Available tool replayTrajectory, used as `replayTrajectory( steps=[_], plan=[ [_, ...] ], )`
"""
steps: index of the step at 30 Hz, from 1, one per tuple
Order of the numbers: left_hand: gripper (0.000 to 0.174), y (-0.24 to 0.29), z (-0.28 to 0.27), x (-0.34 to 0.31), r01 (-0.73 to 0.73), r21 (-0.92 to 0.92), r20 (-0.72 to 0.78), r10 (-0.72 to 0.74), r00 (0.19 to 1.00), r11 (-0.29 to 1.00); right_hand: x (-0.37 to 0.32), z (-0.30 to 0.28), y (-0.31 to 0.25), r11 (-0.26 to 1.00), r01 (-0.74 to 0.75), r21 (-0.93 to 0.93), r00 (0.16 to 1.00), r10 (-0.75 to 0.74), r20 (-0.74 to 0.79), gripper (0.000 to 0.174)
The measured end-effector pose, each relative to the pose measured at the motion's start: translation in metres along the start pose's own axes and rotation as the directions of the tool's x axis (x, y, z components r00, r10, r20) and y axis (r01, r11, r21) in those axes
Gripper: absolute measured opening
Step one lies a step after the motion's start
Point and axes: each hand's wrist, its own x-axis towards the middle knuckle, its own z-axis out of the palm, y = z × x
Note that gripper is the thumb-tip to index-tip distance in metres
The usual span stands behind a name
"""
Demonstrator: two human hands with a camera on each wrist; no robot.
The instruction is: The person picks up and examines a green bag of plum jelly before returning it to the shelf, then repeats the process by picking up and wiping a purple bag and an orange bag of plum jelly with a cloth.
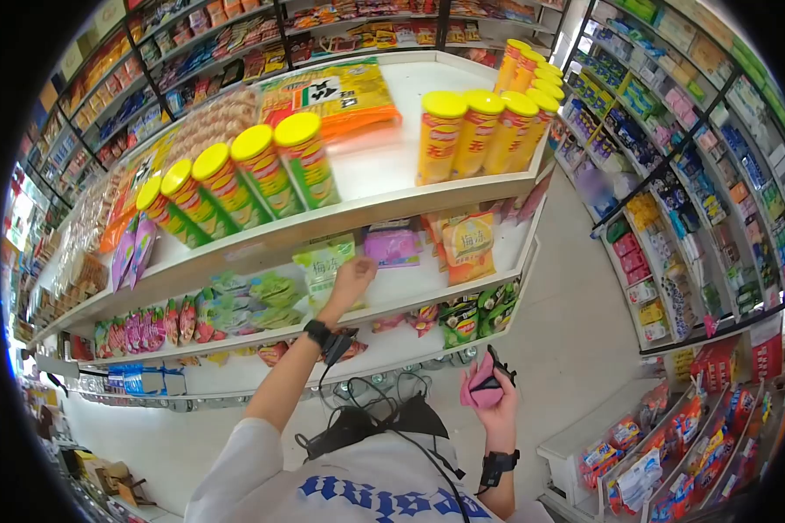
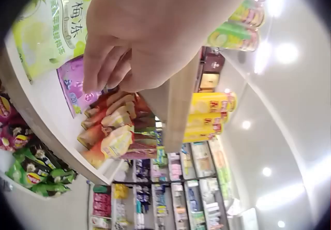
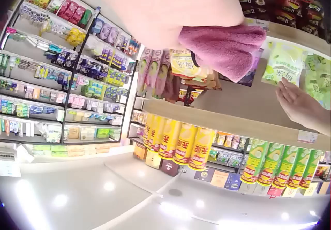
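Note:
The left hand (image 1: 355,277) is held over the middle shelf with loosely bent fingers, nothing visible in its grip. Beside it are a green bag (image 1: 323,261) and a purple bag (image 1: 392,247). In the left wrist view, the fingertips overlap the purple bag (image 2: 73,82); whether they touch it I cannot tell. From the right wrist, the left hand (image 3: 302,105) appears just by the green bag (image 3: 283,64). Low at the right, the right hand (image 1: 499,410) grips a folded pink cloth (image 1: 481,388), which shows fuzzy in the right wrist view (image 3: 227,49).
Orange bags (image 1: 469,248) stand at the middle shelf's right end. Green-and-yellow cans (image 1: 307,161) and orange cans (image 1: 440,139) line the top shelf's edge (image 1: 392,197). Snack bags (image 1: 475,314) fill parts of the lower shelf. Black cables (image 1: 371,397) hang before the body.

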Motion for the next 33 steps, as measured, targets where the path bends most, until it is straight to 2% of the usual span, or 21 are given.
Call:
replayTrajectory(
  steps=[3, 4, 7, 8, 11, 14, 17, 20, 23, 26, 29, 30, 32, 33],
  plan=[
    [0.033, -0.020, 0.026, 0.048, 0.116, -0.147, -0.109, -0.132, 0.985, 0.982, 0.012, -0.020, -0.039, 1.000, -0.006, 0.006, 1.000, 0.006, -0.009, 0.028],
    [0.043, -0.066, 0.034, 0.071, 0.108, 0.027, -0.206, -0.101, 0.973, 0.994, 0.017, -0.024, -0.051, 1.000, 0.007, -0.004, 0.999, -0.007, -0.051, 0.027],
    [0.047, -0.077, 0.039, 0.103, 0.056, -0.008, -0.085, -0.057, 0.995, 0.998, 0.023, -0.031, -0.077, 0.999, 0.030, 0.019, 0.999, -0.029, -0.044, 0.032],
    [0.049, -0.080, 0.040, 0.110, 0.088, 0.049, -0.126, -0.081, 0.989, 0.995, 0.025, -0.032, -0.084, 0.999, 0.047, 0.005, 0.998, -0.046, -0.048, 0.032],
    [0.043, -0.029, 0.045, 0.107, 0.233, 0.284, -0.171, -0.190, 0.967, 0.930, 0.031, -0.038, -0.097, 0.995, 0.097, -0.033, 0.994, -0.098, -0.045, 0.032],
    [0.040, -0.065, 0.046, 0.125, 0.170, 0.311, -0.227, -0.100, 0.969, 0.935, 0.023, -0.028, -0.098, 0.996, 0.092, 0.003, 0.991, -0.091, -0.093, 0.033],
    [0.037, -0.043, 0.053, 0.121, -0.011, 0.320, -0.257, 0.098, 0.962, 0.947, 0.029, -0.043, -0.096, 0.996, 0.079, 0.029, 0.992, -0.075, -0.099, 0.032],
    [0.039, -0.078, 0.053, 0.128, 0.025, 0.386, -0.388, 0.138, 0.911, 0.922, 0.027, -0.039, -0.092, 0.997, 0.076, 0.008, 0.991, -0.075, -0.114, 0.033],
    [0.037, -0.084, 0.054, 0.130, -0.084, 0.549, -0.385, 0.340, 0.858, 0.832, 0.029, -0.037, -0.088, 0.997, 0.082, 0.000, 0.994, -0.082, -0.071, 0.033],
    [0.037, -0.053, 0.053, 0.118, -0.045, 0.425, -0.335, 0.204, 0.920, 0.904, 0.026, -0.022, -0.082, 0.995, 0.093, -0.023, 0.994, -0.094, -0.048, 0.034],
    [0.023, -0.009, 0.054, 0.097, -0.153, 0.274, -0.400, 0.257, 0.880, 0.950, 0.024, -0.004, -0.072, 0.990, 0.115, -0.084, 0.993, -0.118, -0.032, 0.027],
    [0.021, 0.011, 0.050, 0.088, -0.044, 0.292, -0.373, 0.156, 0.914, 0.955, 0.030, -0.014, -0.071, 0.989, 0.105, -0.106, 0.994, -0.102, 0.034, 0.036],
    [0.018, 0.042, 0.044, 0.064, 0.176, 0.328, -0.325, -0.064, 0.944, 0.928, 0.030, -0.009, -0.064, 0.980, 0.124, -0.152, 0.992, -0.125, 0.004, 0.036],
    [0.018, 0.048, 0.040, 0.059, 0.120, 0.289, -0.322, -0.022, 0.947, 0.950, 0.032, -0.002, -0.060, 0.976, 0.135, -0.174, 0.990, -0.138, -0.004, 0.036]
  ],
)
